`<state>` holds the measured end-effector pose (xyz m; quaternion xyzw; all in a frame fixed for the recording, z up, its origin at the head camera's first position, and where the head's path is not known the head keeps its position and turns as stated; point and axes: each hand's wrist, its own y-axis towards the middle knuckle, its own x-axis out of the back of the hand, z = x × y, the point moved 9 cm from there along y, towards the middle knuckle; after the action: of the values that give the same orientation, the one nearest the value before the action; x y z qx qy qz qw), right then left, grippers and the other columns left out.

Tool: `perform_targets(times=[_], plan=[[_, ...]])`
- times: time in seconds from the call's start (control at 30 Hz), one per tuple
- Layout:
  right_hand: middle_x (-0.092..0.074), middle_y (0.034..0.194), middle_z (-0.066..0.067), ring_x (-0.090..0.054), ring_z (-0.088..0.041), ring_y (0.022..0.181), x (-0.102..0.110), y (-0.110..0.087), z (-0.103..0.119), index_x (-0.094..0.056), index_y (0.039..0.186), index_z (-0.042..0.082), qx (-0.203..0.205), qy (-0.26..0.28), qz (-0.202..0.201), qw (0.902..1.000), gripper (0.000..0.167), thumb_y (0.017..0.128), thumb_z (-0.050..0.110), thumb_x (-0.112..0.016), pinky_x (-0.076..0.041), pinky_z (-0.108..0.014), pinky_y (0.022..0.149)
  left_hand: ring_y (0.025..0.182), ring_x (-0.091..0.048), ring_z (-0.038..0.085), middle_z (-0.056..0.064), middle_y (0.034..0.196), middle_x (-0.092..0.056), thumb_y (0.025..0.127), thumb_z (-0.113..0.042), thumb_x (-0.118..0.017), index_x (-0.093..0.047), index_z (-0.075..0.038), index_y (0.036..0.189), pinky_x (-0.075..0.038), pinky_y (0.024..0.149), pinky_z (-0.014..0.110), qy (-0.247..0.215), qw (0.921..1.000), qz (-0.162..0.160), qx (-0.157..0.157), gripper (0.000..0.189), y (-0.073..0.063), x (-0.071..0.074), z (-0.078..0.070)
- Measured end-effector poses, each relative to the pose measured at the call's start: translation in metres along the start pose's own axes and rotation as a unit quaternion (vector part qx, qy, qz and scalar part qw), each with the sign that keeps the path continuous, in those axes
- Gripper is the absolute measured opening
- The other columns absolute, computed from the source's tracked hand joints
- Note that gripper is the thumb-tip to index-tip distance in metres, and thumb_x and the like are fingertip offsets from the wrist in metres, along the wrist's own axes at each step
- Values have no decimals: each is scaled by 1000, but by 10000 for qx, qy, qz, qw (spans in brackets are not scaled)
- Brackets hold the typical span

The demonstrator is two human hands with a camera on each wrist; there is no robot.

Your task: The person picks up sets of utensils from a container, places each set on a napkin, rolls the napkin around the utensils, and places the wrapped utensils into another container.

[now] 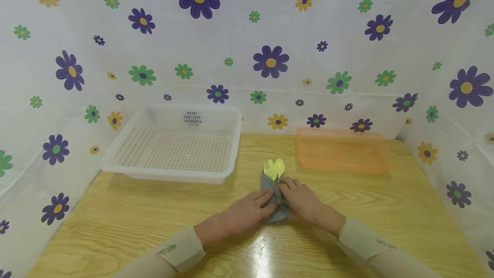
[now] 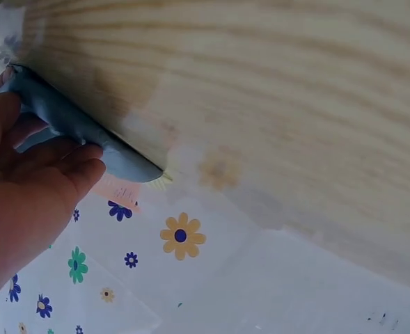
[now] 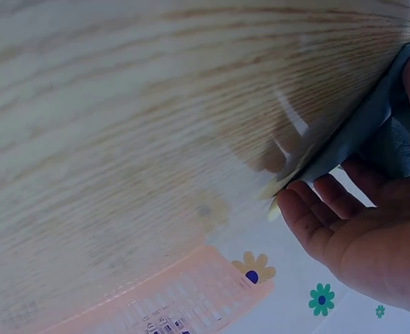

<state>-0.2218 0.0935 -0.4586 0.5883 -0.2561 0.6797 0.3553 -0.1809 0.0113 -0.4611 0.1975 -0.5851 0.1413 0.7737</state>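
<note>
A grey cloth napkin [image 1: 267, 182] lies wrapped around yellow cutlery on the table, its long side pointing away from me. Out of its far end stick a fork [image 1: 267, 169], a spoon [image 1: 280, 167] and another yellow piece between them. My left hand [image 1: 251, 209] grips the napkin from the left, fingers across its top. On the right side, my right hand [image 1: 302, 196] holds the other edge with thumb and fingers. The left wrist view shows curled fingertips against the folded cloth [image 2: 72, 122]. In the right wrist view, fingertips sit at the cloth's edge close to the yellow tips.
A white perforated basket [image 1: 231, 160] stands at the back left of the wooden table [image 1: 154, 218]. Toward the back right is a shallow orange basket [image 1: 343, 167]. Flower-patterned white sheeting [image 1: 231, 33] encloses the back and both sides.
</note>
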Motion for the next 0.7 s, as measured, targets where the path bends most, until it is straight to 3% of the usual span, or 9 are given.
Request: perform_targets(times=[0.17, 0.33, 0.6, 0.7], plan=[[-49, 131, -17, -54, -36, 112, 1, -1, 1, -53, 120, 2, 62, 146, -153, 9998, 79, 66, 44, -92, -53, -49, 81, 134, -49, 29, 20, 143, -52, 101, -24, -55, -54, -10, 141, -42, 108, 36, -56, 9991, 411, 92, 42, 0, -4, -1], [-49, 130, -17, -53, -36, 112, 0, -2, 1, -54, 121, 2, 56, 275, -139, 9995, 79, 66, 44, -91, -53, -50, 81, 134, -49, 31, 23, 142, -52, 101, -25, -56, -54, -6, 140, -44, 107, 37, -56, 9987, 510, 43, 44, 1, -3, -5], [-48, 134, -19, -52, -39, 114, -1, -4, -3, -53, 127, -1, 113, 357, -151, 9992, 80, 70, 40, -90, -52, -51, 83, 123, -58, 25, 12, 126, -65, 100, -33, -58, -68, -12, 124, -47, 103, 31, -488, 9987, 89, 104, 33, 13, 7, 1], [-48, 136, -21, -53, -39, 115, -1, -5, -3, -52, 130, -3, 212, 415, -226, 9987, 81, 71, 38, -90, -52, -52, 84, 122, -59, 26, 11, 126, -64, 100, -33, -58, -69, -13, 121, -49, 100, 32, -470, 9988, 94, 112, 31, 12, 8, 2]])
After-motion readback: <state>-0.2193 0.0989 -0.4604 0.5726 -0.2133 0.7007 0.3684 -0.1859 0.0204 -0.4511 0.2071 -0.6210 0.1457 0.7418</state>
